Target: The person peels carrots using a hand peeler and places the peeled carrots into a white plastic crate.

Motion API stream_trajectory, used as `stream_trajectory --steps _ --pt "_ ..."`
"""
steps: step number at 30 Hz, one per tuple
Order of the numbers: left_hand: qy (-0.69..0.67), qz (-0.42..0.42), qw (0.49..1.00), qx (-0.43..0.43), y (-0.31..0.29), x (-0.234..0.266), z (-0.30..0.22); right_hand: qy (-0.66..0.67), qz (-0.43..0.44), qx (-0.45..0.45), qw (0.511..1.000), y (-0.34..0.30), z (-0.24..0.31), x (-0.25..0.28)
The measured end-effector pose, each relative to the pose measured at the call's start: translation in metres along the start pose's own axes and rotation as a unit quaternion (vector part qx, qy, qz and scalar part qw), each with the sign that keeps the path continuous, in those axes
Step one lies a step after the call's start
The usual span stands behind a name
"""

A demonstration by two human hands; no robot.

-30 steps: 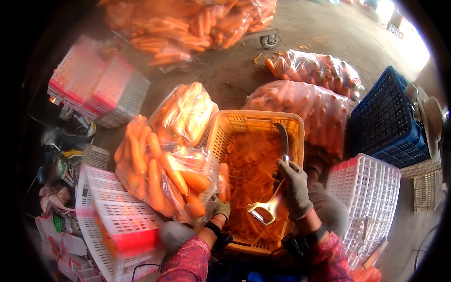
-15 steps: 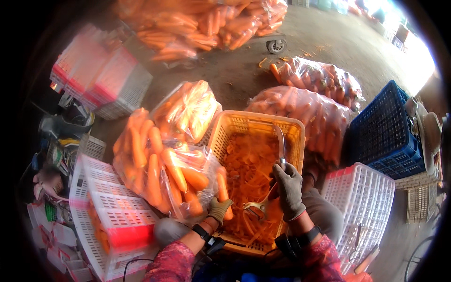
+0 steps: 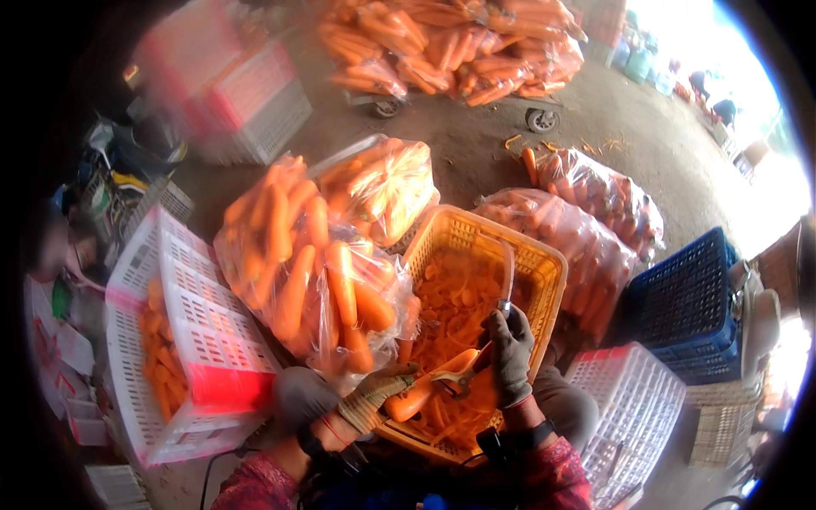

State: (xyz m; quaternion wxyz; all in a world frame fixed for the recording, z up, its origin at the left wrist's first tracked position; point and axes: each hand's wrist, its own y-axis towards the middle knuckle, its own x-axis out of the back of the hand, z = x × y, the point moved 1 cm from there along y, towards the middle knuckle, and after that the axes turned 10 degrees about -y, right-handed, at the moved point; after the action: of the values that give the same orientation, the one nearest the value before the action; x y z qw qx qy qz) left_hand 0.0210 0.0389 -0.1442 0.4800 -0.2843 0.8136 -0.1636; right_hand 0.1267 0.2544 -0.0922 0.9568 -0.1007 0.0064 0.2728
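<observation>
My left hand, in a knit glove, grips a carrot that lies across the near side of an orange basket. My right hand, in a grey glove, holds a peeler whose blade rests on the carrot; a knife blade also sticks up from this hand. The basket holds a heap of carrot peelings. An open clear bag of whole carrots leans against the basket's left side, next to my left hand.
A white crate with some carrots stands on the left. Another white crate and a blue crate stand on the right. More bagged carrots lie behind the basket, and a loaded cart stands farther back on the concrete floor.
My left hand has brought a carrot over the basket's near side, and my right hand's peeler has come down onto it. The view has shifted slightly.
</observation>
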Motion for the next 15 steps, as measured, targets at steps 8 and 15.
stream_trajectory --steps 8,15 --pt "-0.075 0.103 0.992 0.025 0.013 -0.024 -0.007 -0.054 -0.141 0.094 0.984 0.005 0.006 -0.025" --pt "0.02 0.117 0.989 -0.085 0.021 -0.01 -0.002 -0.074 -0.069 0.048 0.994 0.01 0.032 -0.054"
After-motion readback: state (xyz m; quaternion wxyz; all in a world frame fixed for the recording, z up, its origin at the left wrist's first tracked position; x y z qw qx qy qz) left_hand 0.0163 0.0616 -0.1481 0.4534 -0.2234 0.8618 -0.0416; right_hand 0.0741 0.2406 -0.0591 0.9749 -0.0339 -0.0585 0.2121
